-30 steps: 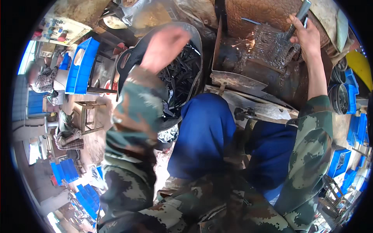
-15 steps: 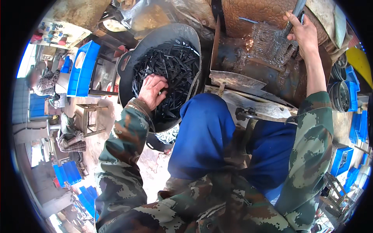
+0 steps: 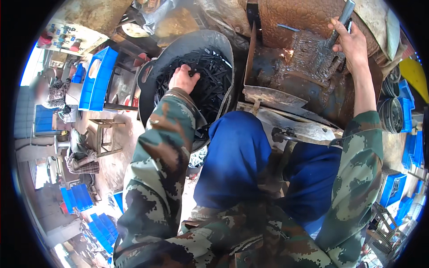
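My left hand (image 3: pixel 183 80) is over the dark strips in a black rubber tub (image 3: pixel 219 39), its fingers bent down and drawn together. Whatever sits between those fingertips is hidden. Thin, dark, flat strips (image 3: pixel 213 67) lie loose and crossed in the tub. To the right, my right hand (image 3: pixel 352 44) grips a grey metal rod-shaped handle (image 3: pixel 346 12), with the fingers wrapped round it. The handle's lower end meets a rough, wet-looking metal block (image 3: pixel 308 56) inside a rusty metal trough (image 3: pixel 272 94).
My blue-trousered knees (image 3: pixel 239 147) are close below the tub and trough. A thin blue-grey strip (image 3: pixel 288 27) lies behind the block. Blue bins (image 3: pixel 97 80), a wooden stool (image 3: pixel 103 136) and a seated person (image 3: pixel 56 91) are at left. Wire coils (image 3: pixel 391 114) stand at right.
My left hand has moved up and right across the strips, and its fingers have drawn closer together. My right hand stays on the handle, almost unmoved.
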Tool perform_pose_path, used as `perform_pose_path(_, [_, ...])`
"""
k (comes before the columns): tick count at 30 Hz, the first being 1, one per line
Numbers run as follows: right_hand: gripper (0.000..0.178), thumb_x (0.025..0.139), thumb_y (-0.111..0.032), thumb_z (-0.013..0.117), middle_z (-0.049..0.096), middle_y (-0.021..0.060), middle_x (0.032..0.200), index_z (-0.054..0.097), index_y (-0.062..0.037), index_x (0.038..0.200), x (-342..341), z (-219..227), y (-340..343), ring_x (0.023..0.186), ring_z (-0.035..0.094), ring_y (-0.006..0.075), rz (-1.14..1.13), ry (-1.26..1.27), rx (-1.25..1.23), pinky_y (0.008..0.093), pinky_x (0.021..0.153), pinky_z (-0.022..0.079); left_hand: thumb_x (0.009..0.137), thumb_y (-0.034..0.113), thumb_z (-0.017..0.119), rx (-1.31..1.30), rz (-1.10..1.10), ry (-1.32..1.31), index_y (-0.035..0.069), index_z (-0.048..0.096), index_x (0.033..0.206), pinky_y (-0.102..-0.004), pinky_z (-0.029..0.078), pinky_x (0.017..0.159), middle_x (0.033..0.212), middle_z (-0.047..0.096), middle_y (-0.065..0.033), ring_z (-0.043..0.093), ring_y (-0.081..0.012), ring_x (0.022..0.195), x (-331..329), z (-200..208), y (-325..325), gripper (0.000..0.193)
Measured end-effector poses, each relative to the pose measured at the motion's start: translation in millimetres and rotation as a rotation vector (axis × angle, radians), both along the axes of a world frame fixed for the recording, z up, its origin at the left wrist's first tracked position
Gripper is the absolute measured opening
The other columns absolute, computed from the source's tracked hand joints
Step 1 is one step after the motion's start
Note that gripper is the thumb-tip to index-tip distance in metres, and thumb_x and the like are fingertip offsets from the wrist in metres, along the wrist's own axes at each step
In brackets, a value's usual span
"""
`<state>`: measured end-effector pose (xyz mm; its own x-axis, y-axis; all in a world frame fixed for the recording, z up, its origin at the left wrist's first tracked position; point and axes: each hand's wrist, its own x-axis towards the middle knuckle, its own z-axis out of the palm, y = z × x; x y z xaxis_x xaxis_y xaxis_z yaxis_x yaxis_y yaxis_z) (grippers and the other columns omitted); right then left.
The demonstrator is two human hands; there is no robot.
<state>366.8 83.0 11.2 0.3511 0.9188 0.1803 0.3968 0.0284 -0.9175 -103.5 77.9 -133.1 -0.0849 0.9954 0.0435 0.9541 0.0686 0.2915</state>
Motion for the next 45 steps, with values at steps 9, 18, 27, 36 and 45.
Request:
perform_pose_path(9, [0.029, 0.096, -0.031, 0.066, 0.072, -0.0004, 0.100, 0.068, -0.0107, 0.117, 6, 0, 2, 0.065, 0.052, 0.0038, -0.011, 0.010, 0.009, 0.0214, 0.051, 0.049, 0.078, 0.030, 0.079, -0.207, 0.058, 0.131, 0.005, 0.063, 0.122, -0.0448, 0.052, 0.097, 0.119, 0.068, -0.0216, 0.063, -0.0380, 0.115, -5, 14, -5, 0.053])
perform_pose_path(18, [0.028, 0.097, -0.030, 0.067, 0.070, -0.0009, 0.098, 0.065, -0.0091, 0.115, 0, 0, 4, 0.065, 0.047, 0.0016, 0.031, 0.026, 0.025, 0.0205, 0.051, 0.045, 0.082, 0.020, 0.064, -0.353, 0.178, -0.754, 0.000, 0.067, 0.095, -0.0321, 0.051, 0.062, 0.083, 0.067, -0.0075, 0.061, -0.0190, 0.066, -60, 27, -12, 0.024])
perform_pose_path(27, [0.035, 0.094, -0.034, 0.069, 0.073, 0.0005, 0.096, 0.065, -0.0074, 0.115, -1, 10, 1, 0.074, 0.058, 0.0057, -0.046, -0.040, 0.015, 0.0213, 0.054, 0.049, 0.089, 0.003, 0.055, -0.365, -0.043, -1.511, 0.007, 0.056, 0.111, -0.0272, 0.037, 0.043, 0.084, 0.064, -0.0075, 0.048, -0.0113, 0.052, 18, 104, -60, 0.022])
perform_pose_path(36, [0.021, 0.094, -0.023, 0.068, 0.068, 0.0047, 0.086, 0.062, -0.0034, 0.101, -11, 10, 0, 0.061, 0.059, 0.0117, -0.004, 0.051, 0.046, 0.0268, 0.045, 0.049, 0.097, 0.017, 0.060, -0.259, -0.362, -1.644, 0.005, 0.056, 0.102, -0.0221, 0.026, 0.046, 0.070, 0.047, 0.0011, 0.034, -0.0054, 0.050, 175, 189, -27, 0.014])
perform_pose_path(45, [0.023, 0.090, -0.021, 0.071, 0.064, 0.0113, 0.071, 0.061, -0.0016, 0.097, -5, 0, -4, 0.053, 0.064, 0.0205, -0.055, 0.074, 0.063, 0.0348, 0.047, 0.054, 0.094, 0.016, 0.054, -0.226, -0.459, -1.707, 0.000, 0.060, 0.117, -0.0252, 0.025, 0.043, 0.078, 0.055, -0.0039, 0.033, -0.0075, 0.046, 296, 192, -2, 0.029])
